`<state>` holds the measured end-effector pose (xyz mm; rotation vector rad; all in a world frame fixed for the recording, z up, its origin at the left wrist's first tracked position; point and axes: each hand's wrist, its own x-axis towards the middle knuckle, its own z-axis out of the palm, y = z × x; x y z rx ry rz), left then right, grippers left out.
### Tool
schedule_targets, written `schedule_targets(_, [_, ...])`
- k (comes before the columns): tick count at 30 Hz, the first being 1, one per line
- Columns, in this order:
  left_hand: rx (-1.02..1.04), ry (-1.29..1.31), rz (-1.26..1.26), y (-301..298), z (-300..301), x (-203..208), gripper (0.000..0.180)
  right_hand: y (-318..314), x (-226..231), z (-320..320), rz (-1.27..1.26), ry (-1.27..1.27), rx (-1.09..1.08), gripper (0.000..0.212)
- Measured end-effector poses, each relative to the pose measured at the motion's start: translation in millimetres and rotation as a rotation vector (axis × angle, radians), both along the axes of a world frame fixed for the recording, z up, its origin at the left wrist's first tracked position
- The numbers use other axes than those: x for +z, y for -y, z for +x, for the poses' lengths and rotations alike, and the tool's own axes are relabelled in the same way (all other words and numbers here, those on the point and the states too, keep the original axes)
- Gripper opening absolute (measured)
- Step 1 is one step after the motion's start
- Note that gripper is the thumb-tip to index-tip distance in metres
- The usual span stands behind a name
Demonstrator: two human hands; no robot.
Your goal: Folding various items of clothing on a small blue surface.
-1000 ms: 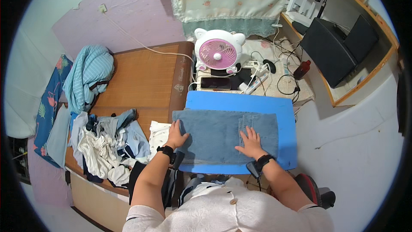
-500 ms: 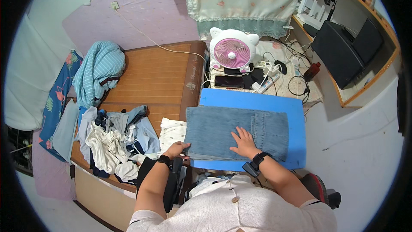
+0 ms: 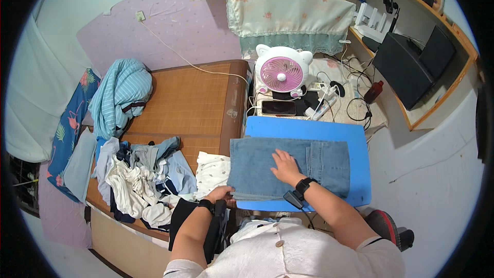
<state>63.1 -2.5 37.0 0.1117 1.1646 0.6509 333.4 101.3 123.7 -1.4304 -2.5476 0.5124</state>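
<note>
A pair of blue denim jeans [image 3: 267,157], folded into a flat rectangle, lies on a blue tabletop [image 3: 360,164]. Its left end reaches slightly past the table's edge. At the jeans' near left corner, my left hand [image 3: 221,194] is closed on the layered edge, thumb uppermost; its other fingers are partly hidden. My right hand [image 3: 286,168] rests flat on the middle of the denim, fingers spread, left of a stitched seam. A white patterned cloth [image 3: 212,172] lies just left of the jeans.
A heap of mixed clothes [image 3: 136,180] and a striped blue blanket [image 3: 122,92] lie on the brown bed mat [image 3: 180,100]. Beyond the table stand a white and pink fan [image 3: 281,74], a phone [image 3: 278,108], a power strip [image 3: 323,109] and a brown bottle [image 3: 374,92].
My right hand has slid left and farther away across the denim. My left hand stays at the near left corner. The whole view has shifted slightly.
</note>
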Motion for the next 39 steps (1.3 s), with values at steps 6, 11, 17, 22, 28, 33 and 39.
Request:
schedule_targets(6, [-0.328,-0.186,0.179,-2.8,2.1,32.9,0.022,-18.5,1.8,-26.5,0.005,0.028,0.066,0.052])
schedule_targets(11, [-0.803,-0.28,0.163,-1.2,-13.2,52.0,0.025,-28.7,-12.2,-36.1,-0.061,0.143,0.074,0.053])
schedule_targets(17, [-0.224,-0.627,0.48,-65.2,-40.7,15.3,0.036,-20.5,-21.4,-34.7,0.005,0.162,0.108,0.052])
schedule_targets(22, [-0.08,-0.756,0.729,-127.0,-14.4,15.5,0.048,-19.8,-19.1,-34.9,-0.045,0.191,0.107,0.054])
schedule_targets(28, [-0.656,-0.82,0.622,-167.4,-2.7,38.2,0.049,-20.8,-20.9,-26.4,-0.084,0.218,0.071,0.054])
schedule_targets(33, [-0.627,-0.514,0.552,-174.3,-28.9,7.2,0.033,-19.8,-24.4,-31.7,-0.041,0.158,0.09,0.056])
schedule_targets(39, [-0.447,-0.475,0.666,-172.9,-32.7,12.4,0.022,-24.1,-24.1,-26.4,-0.062,0.117,0.079,0.057])
